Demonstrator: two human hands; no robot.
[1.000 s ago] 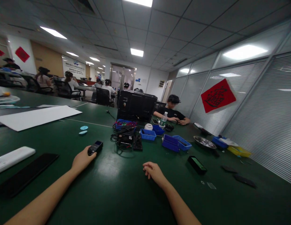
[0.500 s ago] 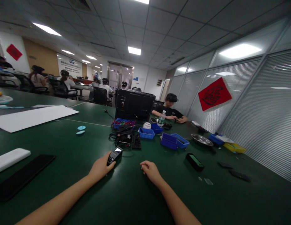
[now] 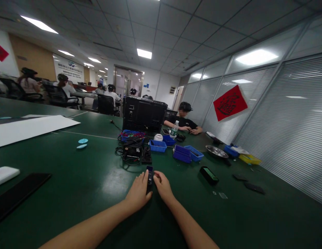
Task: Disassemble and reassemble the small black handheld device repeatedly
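A small black handheld device with a little screen (image 3: 150,175) stands between my two hands over the green table. My left hand (image 3: 137,191) is closed on its left side, its fingers lying along the edge and its thumb near the lower end. On the opposite side my right hand (image 3: 164,186) has bent fingers that meet the device's right edge. Both hands partly cover the device, so its lower part is hidden. Just beyond it lies a black boxy unit (image 3: 132,151) with tangled cables.
Behind stand a large black monitor-like panel (image 3: 144,114), a baseball (image 3: 158,137), a blue bin (image 3: 158,146) and a water bottle (image 3: 174,129). To the right are a black-cased green-screen device (image 3: 209,175) and a metal pan (image 3: 216,152). A co-worker (image 3: 185,121) sits across the table.
My left hand has carried the device to the right and turned it more upright, with its screen now darker. My right hand has come in against its right side. The view has shifted slightly right.
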